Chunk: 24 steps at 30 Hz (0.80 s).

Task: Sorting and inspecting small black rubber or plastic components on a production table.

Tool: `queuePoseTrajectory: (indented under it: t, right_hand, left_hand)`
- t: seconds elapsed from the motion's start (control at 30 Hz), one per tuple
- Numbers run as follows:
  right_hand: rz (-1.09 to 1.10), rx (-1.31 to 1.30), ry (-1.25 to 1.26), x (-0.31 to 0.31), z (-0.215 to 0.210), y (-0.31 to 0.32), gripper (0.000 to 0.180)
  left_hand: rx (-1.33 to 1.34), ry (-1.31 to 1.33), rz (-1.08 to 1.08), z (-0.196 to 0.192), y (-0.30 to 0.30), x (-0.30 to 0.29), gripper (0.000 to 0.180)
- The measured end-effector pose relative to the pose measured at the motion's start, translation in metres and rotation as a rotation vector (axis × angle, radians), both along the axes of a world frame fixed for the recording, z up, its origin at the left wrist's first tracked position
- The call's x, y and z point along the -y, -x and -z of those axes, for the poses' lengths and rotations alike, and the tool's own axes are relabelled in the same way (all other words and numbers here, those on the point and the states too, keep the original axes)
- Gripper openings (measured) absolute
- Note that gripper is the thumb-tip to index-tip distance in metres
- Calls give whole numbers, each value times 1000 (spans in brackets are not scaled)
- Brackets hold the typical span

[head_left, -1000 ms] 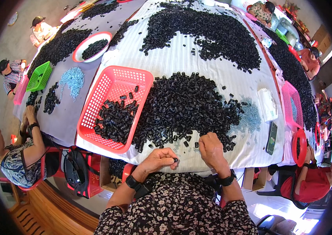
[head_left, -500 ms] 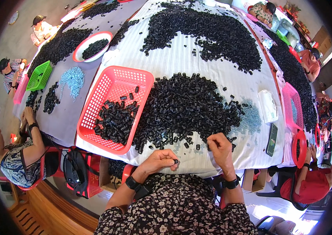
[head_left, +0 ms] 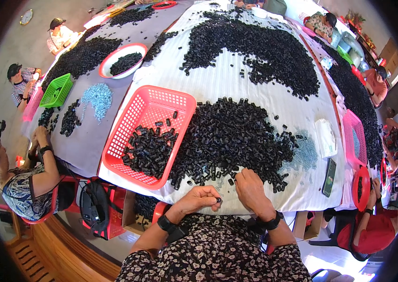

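My left hand (head_left: pixel 200 199) is closed in a pinch on a small black plastic tube piece (head_left: pixel 218 200), just above the table's near edge. My right hand (head_left: pixel 250 189) reaches down to the white cloth with its fingertips drawn together. It is at the near edge of a large heap of black tube pieces (head_left: pixel 229 136); whether anything is between those fingers is too small to tell. Left of the heap stands a red plastic basket (head_left: pixel 187 101), partly filled with the same black pieces. Small clear-bluish pieces (head_left: pixel 304 152) lie scattered at the heap's right side.
A white packet (head_left: pixel 324 137) and a dark phone (head_left: pixel 329 177) lie on the right. Another heap of black pieces (head_left: pixel 274 56) spreads farther back. A red-rimmed bowl (head_left: pixel 133 74) and green basket (head_left: pixel 58 96) stand left. Several people sit along the neighbouring tables.
My right hand has moved left and slightly down, closer to my left hand. The left hand keeps its black piece. The whole view has shifted slightly.
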State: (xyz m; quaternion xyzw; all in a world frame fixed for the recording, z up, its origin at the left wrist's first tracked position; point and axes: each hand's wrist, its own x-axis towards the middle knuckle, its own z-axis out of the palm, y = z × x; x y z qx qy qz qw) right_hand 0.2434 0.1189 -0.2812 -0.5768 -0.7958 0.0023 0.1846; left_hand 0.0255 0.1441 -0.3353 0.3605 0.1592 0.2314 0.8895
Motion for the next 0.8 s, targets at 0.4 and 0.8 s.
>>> queuePoseTrajectory:
  t: [0.4, 0.8]
  right_hand:
    - [-114, -479, 228, -15, -42, -15, 11]
    - [-354, -1033, 640, -172, -135, 76, 10]
  left_hand:
    - [90, 50, 17, 5, 3, 0, 16]
    - [70, 60, 42, 4, 1, 3, 16]
